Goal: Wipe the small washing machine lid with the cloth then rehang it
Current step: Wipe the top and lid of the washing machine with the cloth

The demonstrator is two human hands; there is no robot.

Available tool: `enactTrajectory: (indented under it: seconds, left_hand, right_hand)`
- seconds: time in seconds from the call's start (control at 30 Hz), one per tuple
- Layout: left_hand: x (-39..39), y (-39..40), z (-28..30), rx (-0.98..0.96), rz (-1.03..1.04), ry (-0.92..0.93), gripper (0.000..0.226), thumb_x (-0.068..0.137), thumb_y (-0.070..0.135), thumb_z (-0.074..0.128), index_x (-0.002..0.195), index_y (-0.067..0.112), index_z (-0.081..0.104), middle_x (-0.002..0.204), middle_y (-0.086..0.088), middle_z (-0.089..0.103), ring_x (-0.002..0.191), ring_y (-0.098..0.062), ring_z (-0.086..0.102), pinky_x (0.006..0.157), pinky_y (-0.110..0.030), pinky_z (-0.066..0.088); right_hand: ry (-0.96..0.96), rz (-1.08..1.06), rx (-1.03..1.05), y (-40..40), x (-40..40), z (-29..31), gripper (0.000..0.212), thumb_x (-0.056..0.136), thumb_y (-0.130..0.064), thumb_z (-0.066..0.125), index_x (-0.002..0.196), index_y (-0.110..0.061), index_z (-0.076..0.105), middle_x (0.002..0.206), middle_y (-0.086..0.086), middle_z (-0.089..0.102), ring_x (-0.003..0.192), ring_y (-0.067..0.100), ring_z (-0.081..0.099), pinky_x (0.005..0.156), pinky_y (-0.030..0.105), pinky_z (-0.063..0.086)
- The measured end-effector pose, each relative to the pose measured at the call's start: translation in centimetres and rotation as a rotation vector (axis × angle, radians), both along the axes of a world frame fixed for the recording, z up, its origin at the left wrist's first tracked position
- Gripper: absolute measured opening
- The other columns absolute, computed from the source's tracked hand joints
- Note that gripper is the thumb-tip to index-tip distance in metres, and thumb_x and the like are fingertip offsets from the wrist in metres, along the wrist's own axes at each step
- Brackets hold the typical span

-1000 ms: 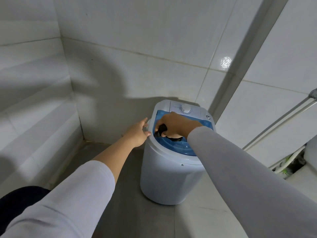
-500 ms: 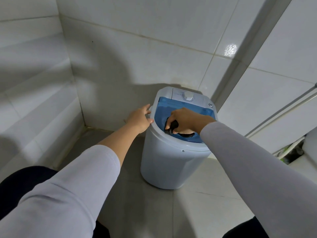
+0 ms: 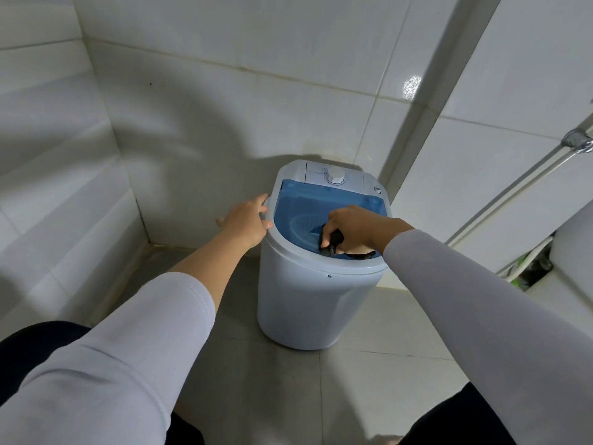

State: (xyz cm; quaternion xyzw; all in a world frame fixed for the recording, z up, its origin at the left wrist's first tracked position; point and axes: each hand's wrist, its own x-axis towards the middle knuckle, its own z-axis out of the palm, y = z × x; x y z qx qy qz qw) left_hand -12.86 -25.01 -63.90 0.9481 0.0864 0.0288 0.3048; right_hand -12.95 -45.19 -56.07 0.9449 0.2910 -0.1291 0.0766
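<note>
A small white washing machine (image 3: 308,303) stands on the floor in a tiled corner, with a translucent blue lid (image 3: 308,207) and a white dial at its back. My right hand (image 3: 356,226) presses a bunched black cloth (image 3: 335,244) onto the near right part of the lid. My left hand (image 3: 248,220) rests flat against the machine's left rim, fingers spread, holding nothing. Most of the cloth is hidden under my right hand.
White tiled walls close in behind and to the left. A metal pipe (image 3: 519,184) with a fitting runs diagonally along the right wall. A white fixture (image 3: 571,252) and some green items sit at the right edge. Grey floor tiles lie in front.
My right hand has slid the cloth from the lid's left middle toward its near right edge. My left hand stays on the left rim. The view has shifted slightly.
</note>
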Motion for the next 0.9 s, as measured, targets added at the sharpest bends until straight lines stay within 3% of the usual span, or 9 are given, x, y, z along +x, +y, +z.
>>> enactTrajectory:
  seconds: [0.37,0.57,0.9]
  left_hand:
    - [-0.3,-0.5,0.6,0.051,0.021,0.020,0.060,0.096,0.029,0.053,0.150,0.030,0.024,0.146,0.008,0.047,0.135,-0.027,0.042,0.110,-0.055,0.030]
    - [-0.3,-0.7,0.7,0.076,0.028,0.032,0.060,0.097,0.028,0.051,0.150,0.030,0.023,0.146,0.008,0.047,0.135,-0.028,0.041,0.110,-0.055,0.029]
    - [-0.4,-1.0,0.7,0.090,0.038,0.031,0.059,0.098,0.026,0.050,0.150,0.029,0.023,0.146,0.008,0.046,0.135,-0.028,0.040,0.110,-0.054,0.029]
  right_hand:
    - [-0.014,-0.044,-0.019,-3.2,-0.2,0.0,0.031,0.083,-0.012,0.064,0.111,-0.025,0.068,0.117,0.003,0.060,0.113,0.025,0.051,0.095,0.030,0.041]
    - [-0.025,-0.050,-0.021,-4.4,-0.4,0.0,0.031,0.083,-0.010,0.063,0.110,-0.025,0.068,0.117,0.002,0.060,0.114,0.025,0.051,0.093,0.028,0.041]
    - [-0.034,-0.072,0.002,-6.0,-0.7,-0.1,0.029,0.083,-0.007,0.062,0.106,-0.024,0.070,0.109,-0.001,0.063,0.095,0.018,0.051,0.086,0.025,0.043]
